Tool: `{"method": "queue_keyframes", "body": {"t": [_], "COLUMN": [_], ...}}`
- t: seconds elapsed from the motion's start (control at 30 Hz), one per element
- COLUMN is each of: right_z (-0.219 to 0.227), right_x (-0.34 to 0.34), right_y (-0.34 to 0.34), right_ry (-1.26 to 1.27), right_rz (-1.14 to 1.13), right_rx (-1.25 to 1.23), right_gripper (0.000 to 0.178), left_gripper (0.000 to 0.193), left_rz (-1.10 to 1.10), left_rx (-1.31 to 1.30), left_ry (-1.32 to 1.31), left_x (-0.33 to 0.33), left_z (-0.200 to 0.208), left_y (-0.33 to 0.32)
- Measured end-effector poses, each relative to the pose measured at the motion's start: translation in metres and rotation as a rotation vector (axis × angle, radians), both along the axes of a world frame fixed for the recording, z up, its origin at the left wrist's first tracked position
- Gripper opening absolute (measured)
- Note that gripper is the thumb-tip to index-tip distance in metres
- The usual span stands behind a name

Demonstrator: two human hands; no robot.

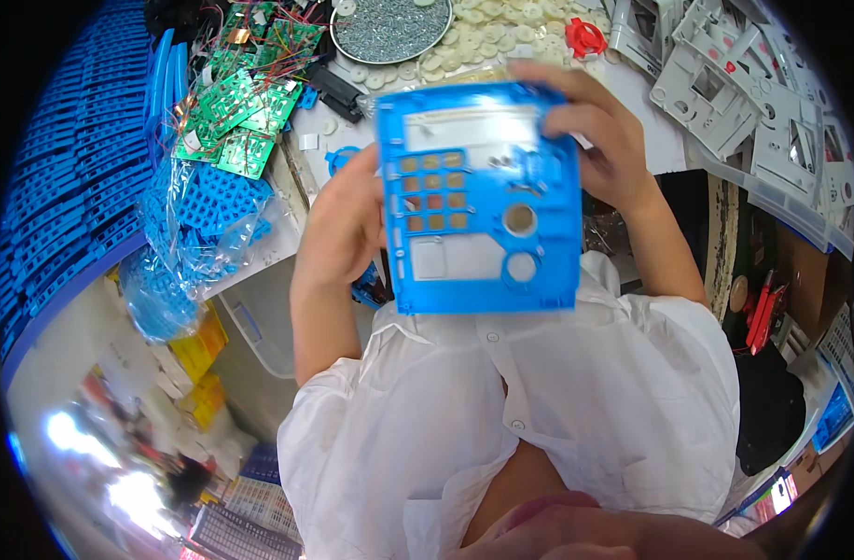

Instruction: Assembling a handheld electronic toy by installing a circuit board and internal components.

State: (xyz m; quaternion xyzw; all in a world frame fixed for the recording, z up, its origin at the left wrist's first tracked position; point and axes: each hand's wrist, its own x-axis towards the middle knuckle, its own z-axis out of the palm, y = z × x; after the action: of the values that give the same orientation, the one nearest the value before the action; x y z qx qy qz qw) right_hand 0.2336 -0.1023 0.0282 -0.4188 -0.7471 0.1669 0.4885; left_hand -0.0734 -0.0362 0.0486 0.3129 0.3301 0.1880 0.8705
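A blue plastic front panel (487,210) is held up in front of my chest, over the table's near edge. It has a grid of small square holes, two round openings and wide rectangular windows. My left hand (343,219) grips its left edge, the fingertips hidden behind it. At the upper right corner, my right hand (604,140) is closed around the edge, with fingers over the top and the thumb out of sight. Just beyond the panel lie cream plastic discs (487,37) and a red ring-shaped part (585,37).
Wired green circuit boards (245,112) lie at the left, beside bagged blue keypad pieces (208,201) and stacked blue panels (63,168). A round tray's small screws (389,33) sit at the back. White plastic panels (716,84) fill a clear bin (772,191) at right.
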Motion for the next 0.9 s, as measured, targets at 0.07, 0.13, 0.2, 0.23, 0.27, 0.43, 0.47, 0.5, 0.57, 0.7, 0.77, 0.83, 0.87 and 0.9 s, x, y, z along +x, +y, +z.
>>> {"method": "queue_keyframes", "body": {"t": [0.07, 0.13, 0.2, 0.23, 0.27, 0.43, 0.47, 0.5, 0.57, 0.7, 0.77, 0.83, 0.87, 0.9], "right_z": [0.002, 0.005, 0.009, 0.009, 0.008, -0.003, -0.003, -0.006, -0.012, -0.014, -0.013, -0.011, -0.010, -0.009], "right_x": [-0.006, -0.015, -0.029, -0.040, -0.038, -0.031, -0.032, -0.033, -0.034, -0.033, -0.031, -0.031, -0.030, -0.030], "right_y": [-0.006, -0.017, -0.032, -0.041, -0.042, -0.047, -0.047, -0.047, -0.046, -0.039, -0.035, -0.033, -0.033, -0.033], "right_ry": [0.204, 0.635, 0.623, 0.592, 0.458, -0.015, -0.093, -0.112, -0.153, -0.207, -0.215, -0.244, -0.258, -0.289], "right_rz": [-0.028, -0.049, -0.076, -0.118, -0.140, -0.211, -0.212, -0.224, -0.252, -0.266, -0.274, -0.274, -0.274, -0.273], "right_rx": [-0.256, -0.594, -0.794, -0.837, -0.845, -0.756, -0.733, -0.727, -0.710, -0.665, -0.626, -0.639, -0.645, -0.654], "right_gripper": [0.051, 0.068, 0.075, 0.078, 0.077, 0.065, 0.062, 0.061, 0.058, 0.054, 0.051, 0.051, 0.051, 0.051], "left_gripper": [0.053, 0.050, 0.057, 0.059, 0.061, 0.066, 0.065, 0.064, 0.062, 0.060, 0.059, 0.058, 0.057, 0.056], "left_rz": [0.036, 0.112, 0.188, 0.188, 0.185, 0.018, 0.029, 0.041, -0.002, 0.005, 0.037, 0.039, 0.025, 0.011], "left_rx": [0.291, 0.512, 0.566, 0.669, 0.772, 1.140, 1.209, 1.278, 1.328, 1.386, 1.412, 1.433, 1.440, 1.447], "left_ry": [0.103, 0.261, 0.282, 0.348, 0.414, 0.863, 0.880, 0.898, 0.951, 0.969, 0.970, 0.972, 0.975, 0.978], "left_x": [0.004, 0.009, 0.019, 0.020, 0.021, 0.026, 0.027, 0.027, 0.028, 0.031, 0.033, 0.034, 0.034, 0.034], "left_z": [-0.002, -0.011, -0.014, -0.021, -0.026, -0.035, -0.039, -0.043, -0.041, -0.043, -0.045, -0.046, -0.046, -0.046], "left_y": [-0.003, -0.002, -0.012, -0.019, -0.024, -0.027, -0.024, -0.022, -0.018, -0.014, -0.011, -0.010, -0.009, -0.008]}}
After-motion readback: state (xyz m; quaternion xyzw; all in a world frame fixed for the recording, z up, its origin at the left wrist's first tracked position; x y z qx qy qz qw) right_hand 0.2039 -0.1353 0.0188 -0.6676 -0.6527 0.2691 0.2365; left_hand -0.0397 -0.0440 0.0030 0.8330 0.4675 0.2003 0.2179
